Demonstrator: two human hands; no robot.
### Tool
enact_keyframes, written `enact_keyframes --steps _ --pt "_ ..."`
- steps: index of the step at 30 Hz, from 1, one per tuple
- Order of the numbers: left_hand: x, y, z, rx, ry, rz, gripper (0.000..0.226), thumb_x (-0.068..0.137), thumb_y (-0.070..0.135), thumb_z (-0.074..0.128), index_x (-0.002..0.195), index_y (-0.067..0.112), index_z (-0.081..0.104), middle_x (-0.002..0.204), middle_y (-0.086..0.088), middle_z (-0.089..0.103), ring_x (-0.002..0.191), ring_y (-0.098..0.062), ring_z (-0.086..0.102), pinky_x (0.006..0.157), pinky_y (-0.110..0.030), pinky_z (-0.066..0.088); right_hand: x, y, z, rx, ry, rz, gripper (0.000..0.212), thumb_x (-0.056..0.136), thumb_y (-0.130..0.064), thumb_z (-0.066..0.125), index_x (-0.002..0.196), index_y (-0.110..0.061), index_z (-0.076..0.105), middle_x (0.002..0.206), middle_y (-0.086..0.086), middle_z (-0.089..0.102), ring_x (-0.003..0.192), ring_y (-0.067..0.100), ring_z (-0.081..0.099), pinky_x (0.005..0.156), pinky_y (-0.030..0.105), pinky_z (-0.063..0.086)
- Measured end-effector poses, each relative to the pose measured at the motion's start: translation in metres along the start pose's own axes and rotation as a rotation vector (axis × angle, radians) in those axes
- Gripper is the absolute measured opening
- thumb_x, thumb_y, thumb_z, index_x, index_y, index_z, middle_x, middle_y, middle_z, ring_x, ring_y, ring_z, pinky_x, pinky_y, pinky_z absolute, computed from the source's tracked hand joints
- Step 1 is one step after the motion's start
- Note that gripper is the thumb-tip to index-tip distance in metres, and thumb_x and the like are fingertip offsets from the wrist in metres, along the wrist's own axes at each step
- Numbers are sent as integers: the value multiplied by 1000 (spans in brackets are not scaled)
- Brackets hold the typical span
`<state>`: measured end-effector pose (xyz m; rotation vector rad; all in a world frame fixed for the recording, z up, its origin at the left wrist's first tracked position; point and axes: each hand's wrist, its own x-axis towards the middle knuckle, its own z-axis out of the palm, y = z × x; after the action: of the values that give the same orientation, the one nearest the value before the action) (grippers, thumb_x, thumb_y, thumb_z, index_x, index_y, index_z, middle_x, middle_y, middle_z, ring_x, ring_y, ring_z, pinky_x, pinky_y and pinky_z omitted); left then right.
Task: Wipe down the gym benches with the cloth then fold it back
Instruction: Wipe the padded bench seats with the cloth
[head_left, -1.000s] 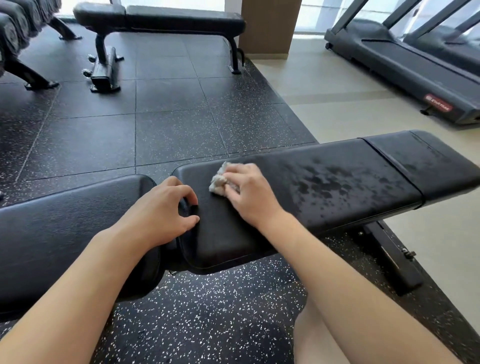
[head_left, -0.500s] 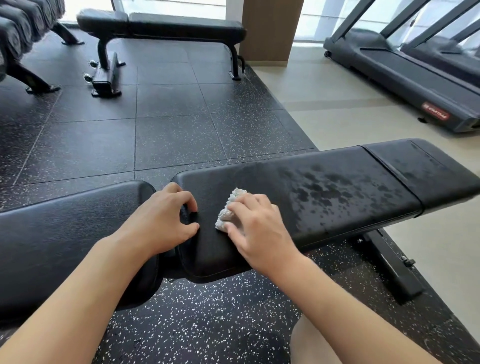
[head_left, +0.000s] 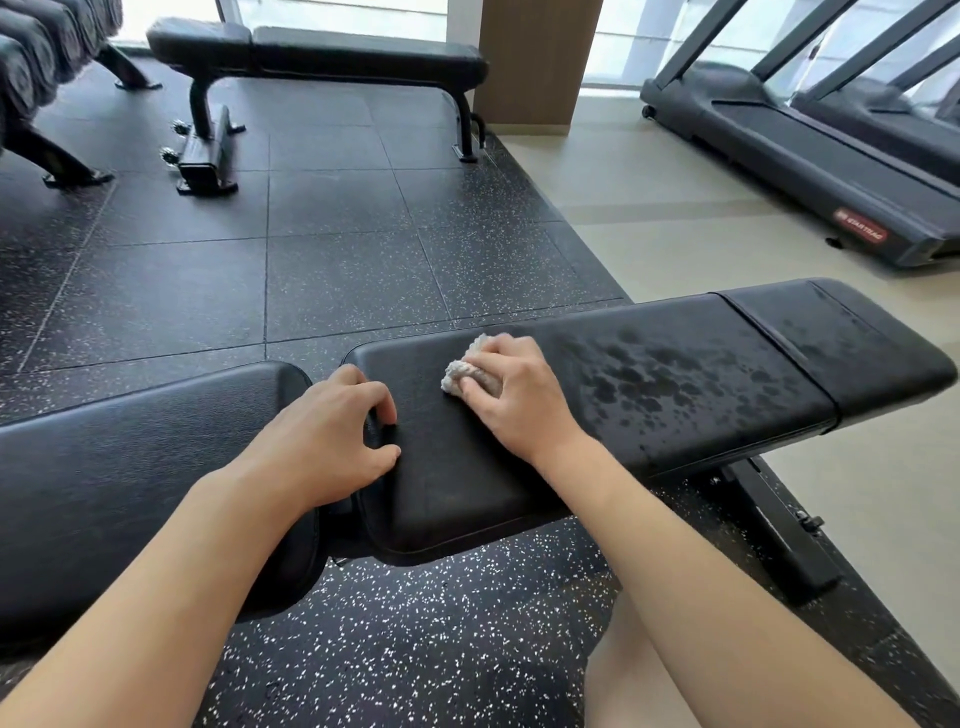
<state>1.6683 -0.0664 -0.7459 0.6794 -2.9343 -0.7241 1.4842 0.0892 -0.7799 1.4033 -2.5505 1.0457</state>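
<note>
A black padded gym bench (head_left: 675, 395) runs across the view, with wet droplets on its right half. My right hand (head_left: 514, 395) presses a small bunched white cloth (head_left: 460, 371) onto the bench pad, fingers curled over it. My left hand (head_left: 324, 447) rests at the gap between the two pads, fingers bent over the edge of the right pad. The left pad (head_left: 130, 457) of the same bench lies under my left forearm.
A second black bench (head_left: 322, 52) stands at the back on the speckled rubber floor (head_left: 337, 249). A treadmill (head_left: 810, 156) sits at the right on the beige floor. A wooden pillar (head_left: 535, 62) is at the back centre; a rack of dumbbells (head_left: 31, 67) at far left.
My right hand has slid the cloth back away from me and slightly right along the pad, after pulling it nearer half a second ago. My left hand stays at the gap.
</note>
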Motion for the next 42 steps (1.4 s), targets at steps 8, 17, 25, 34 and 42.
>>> enact_keyframes --steps 8,17,25,34,42 --pt "7 -2 2 1 11 1 20 82 45 77 92 38 61 106 14 48 101 -12 56 89 -35 49 -84 -9 -32 39 -85 -179 23 90 -13 70 111 -17 76 111 -12 63 108 18 51 101 26 42" --pt "8 1 3 -20 -7 -15 24 79 43 79 92 36 60 107 11 48 103 -16 53 94 -35 47 33 40 -11 -123 41 117 11 92 -27 72 93 -19 79 99 -1 63 102 26 53 94 34 44" --pt "16 1 -2 -69 -43 -74 25 73 38 88 86 37 67 108 9 53 100 -15 61 95 -34 50 -14 -23 9 15 -92 -81 23 90 -26 56 102 -20 75 110 -8 63 105 22 52 95 46 48" --pt "15 1 -2 -73 -24 -93 23 74 41 86 83 39 65 106 14 52 94 -8 58 83 -28 40 -42 37 -45 -81 -28 -64 19 90 -4 67 103 -14 77 105 -2 64 102 20 54 101 17 37" --pt "9 6 -1 -29 -10 -75 22 78 42 83 88 39 64 109 13 52 98 -13 59 87 -31 44 72 46 -6 -198 -7 193 26 94 -26 54 96 -18 79 107 4 64 107 30 51 96 43 48"
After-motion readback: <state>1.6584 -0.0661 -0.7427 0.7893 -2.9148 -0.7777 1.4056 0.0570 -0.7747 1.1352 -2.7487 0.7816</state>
